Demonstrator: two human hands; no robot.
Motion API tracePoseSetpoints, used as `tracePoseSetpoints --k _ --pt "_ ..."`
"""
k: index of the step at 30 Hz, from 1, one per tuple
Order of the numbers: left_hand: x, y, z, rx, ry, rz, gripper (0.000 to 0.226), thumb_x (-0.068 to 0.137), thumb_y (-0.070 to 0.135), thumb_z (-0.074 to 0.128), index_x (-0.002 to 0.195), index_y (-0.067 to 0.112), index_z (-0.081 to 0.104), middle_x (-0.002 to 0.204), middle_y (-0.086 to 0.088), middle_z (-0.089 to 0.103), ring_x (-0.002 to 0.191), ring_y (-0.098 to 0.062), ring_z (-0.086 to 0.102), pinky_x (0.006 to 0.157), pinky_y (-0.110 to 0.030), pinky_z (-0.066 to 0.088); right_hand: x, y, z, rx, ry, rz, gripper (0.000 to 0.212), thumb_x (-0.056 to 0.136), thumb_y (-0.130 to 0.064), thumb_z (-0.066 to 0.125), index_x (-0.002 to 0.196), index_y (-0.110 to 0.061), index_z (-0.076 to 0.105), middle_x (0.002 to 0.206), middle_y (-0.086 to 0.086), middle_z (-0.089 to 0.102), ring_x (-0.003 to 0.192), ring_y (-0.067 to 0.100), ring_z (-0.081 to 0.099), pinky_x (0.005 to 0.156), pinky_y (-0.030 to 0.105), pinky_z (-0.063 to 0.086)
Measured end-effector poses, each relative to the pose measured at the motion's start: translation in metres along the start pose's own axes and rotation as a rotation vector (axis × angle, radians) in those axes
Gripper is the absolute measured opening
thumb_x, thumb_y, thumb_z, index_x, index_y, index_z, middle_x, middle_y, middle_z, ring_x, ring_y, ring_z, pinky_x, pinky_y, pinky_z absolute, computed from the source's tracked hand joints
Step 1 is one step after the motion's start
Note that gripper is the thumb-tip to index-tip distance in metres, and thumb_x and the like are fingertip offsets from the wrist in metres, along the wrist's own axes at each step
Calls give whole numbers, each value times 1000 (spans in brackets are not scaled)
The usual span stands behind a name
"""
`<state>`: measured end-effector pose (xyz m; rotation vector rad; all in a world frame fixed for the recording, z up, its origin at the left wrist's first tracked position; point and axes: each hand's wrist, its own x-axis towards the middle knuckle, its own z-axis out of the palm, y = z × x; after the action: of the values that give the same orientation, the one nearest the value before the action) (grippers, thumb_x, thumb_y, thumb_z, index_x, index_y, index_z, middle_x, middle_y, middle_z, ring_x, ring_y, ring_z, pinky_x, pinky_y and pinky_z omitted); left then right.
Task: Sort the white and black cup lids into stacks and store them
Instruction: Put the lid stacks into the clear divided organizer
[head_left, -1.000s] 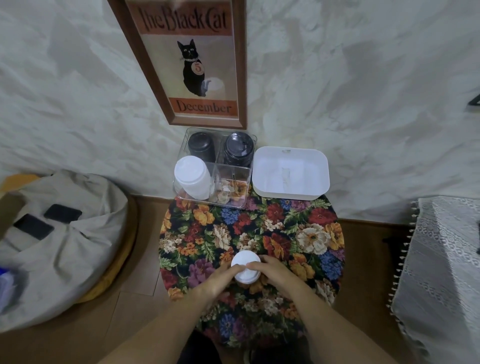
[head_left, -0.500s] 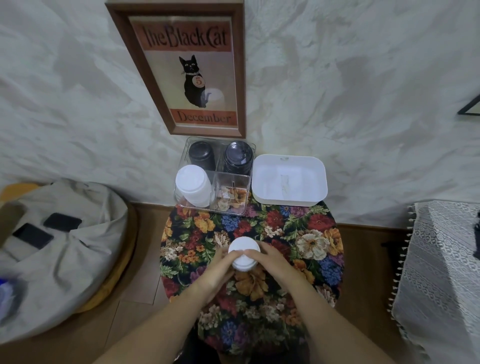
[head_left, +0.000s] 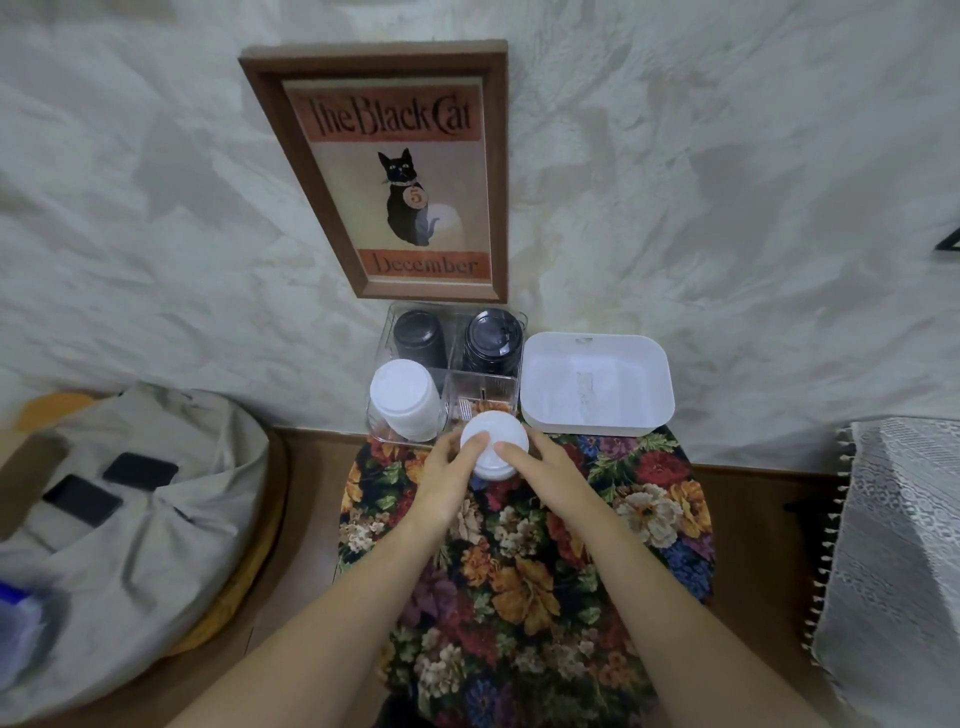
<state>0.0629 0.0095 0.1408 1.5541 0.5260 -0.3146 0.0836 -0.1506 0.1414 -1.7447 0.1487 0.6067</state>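
Both hands grasp 1 short stack of round white plastic cup lids (head_left: 493, 451) from either side; the left hand (head_left: 449, 467) curls its fingers (head_left: 477, 441) over the stack's left edge; the right hand (head_left: 543, 462) wraps its fingers (head_left: 506, 448) round the right edge; under them spreads the round floral-cloth bench (head_left: 524, 571); just beyond the fingers stands a clear plastic 4-compartment organiser (head_left: 485, 387); beyond-left of the fingers it holds a taller white stack (head_left: 408, 400); farther beyond stand a black cup stack (head_left: 420, 338) and a black lid stack (head_left: 492, 340); beyond-right lies a white rectangular plastic tray (head_left: 597, 428).

Left hand (head_left: 451, 470), right hand (head_left: 543, 462), fingers (head_left: 475, 441) curled
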Motion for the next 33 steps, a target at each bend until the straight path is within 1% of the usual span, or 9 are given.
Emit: tracePoseSetpoints --k 2,4,8,12,15,19,24,29,33 --pt "6 5 -3 -38 -26 5 66 86 58 73 138 20 61 134 2 68 116 -11 67 101 -28 52 7 -8 0 -10 -3 -1 39 99 -40 63 137 -36 55 130 -14 64 112 -2 60 92 22 48" --pt "11 8 -7 -39 -63 8 76 79 67 73 142 27 59 136 7 68 124 -11 65 113 -42 47 15 -13 1 -19 7 13 45 98 -44 63 141 -32 56 134 -12 63 117 4 60 99 27 48" --pt "17 13 -12 -45 -47 34 52 97 48 66 144 28 58 135 9 67 125 -9 62 113 -40 47 31 -26 3 -66 -9 34 37 96 -46 64 131 -34 57 123 -18 62 113 3 58 90 21 45" --pt "24 15 -12 -90 -16 -3 51 99 50 61 145 30 56 135 12 66 126 -8 61 115 -42 45 49 -36 5 -154 -48 60 64 86 -60 64 142 -31 56 133 -11 63 120 11 60 102 33 49" --pt "35 16 -15 -97 7 -27 50 95 54 64 140 32 59 133 12 68 125 -10 62 114 -45 46 60 -44 2 -224 -72 87 61 89 -61 63 142 -31 56 131 -9 63 117 13 61 97 32 51" --pt "45 17 -17 -94 4 -53 30 101 42 61 128 31 66 127 9 72 120 -11 65 113 -46 47 70 -45 0 -308 -118 98 74 81 -70 61 145 -33 54 135 -8 62 118 14 61 93 32 56" --pt "53 10 -13 -41 -14 -78 57 88 62 60 134 29 67 129 8 72 123 -14 65 113 -49 46 77 -46 -5 -414 -130 117 86 73 -79 54 145 -33 53 135 -6 62 118 17 62 102 43 54" --pt "64 11 -6 -43 -18 -74 53 91 56 53 130 24 69 124 4 74 118 -13 68 110 -43 49 83 -55 -9 -517 -151 72 56 92 -65 53 139 -35 54 111 -7 70 68 12 74 83 34 59" --pt "70 11 3 -84 -29 -97 50 95 54 50 129 23 69 122 2 75 118 -16 68 110 -45 48 89 -58 -9 -588 -142 29 42 97 -57 54 134 -37 56 108 -9 71 60 12 72 89 35 56"
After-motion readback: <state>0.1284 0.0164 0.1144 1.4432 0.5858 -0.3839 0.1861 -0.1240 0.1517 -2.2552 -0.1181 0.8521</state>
